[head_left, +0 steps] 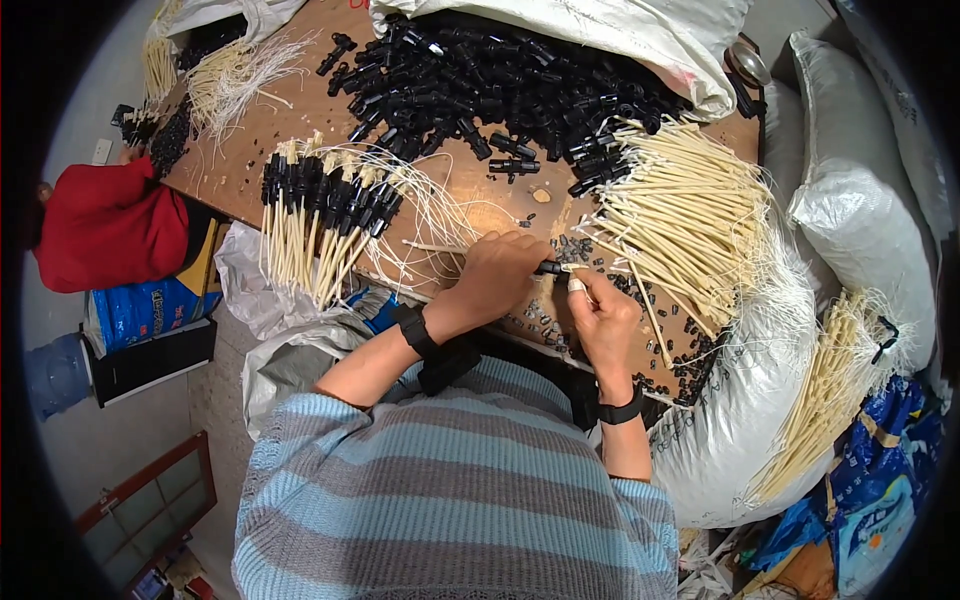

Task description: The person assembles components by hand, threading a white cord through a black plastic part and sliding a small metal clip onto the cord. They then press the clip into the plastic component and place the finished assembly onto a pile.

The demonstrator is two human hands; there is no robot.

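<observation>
My left hand (pixel 500 268) is closed around a black plastic fitting (pixel 548 267), over the near edge of the table. A thin cream rod (pixel 430 247) sticks out on the left side of that hand. At the fitting's right end my right hand (pixel 607 320) pinches a short pale end (pixel 572 267); white tape wraps one of its fingers. Small black plastic pieces (pixel 572 248) lie scattered around both hands. To the left, several cream rods with black fittings on them (pixel 325 200) lie in a row, their white strings trailing right.
Loose black fittings (pixel 480 90) are heaped at the back, under a white woven sack (pixel 620 40). Cream rods with white strings (pixel 690 215) fan out at right. Full white sacks (pixel 860 190) stand beyond the table's right edge. A person in a red sleeve (pixel 110 225) is at left.
</observation>
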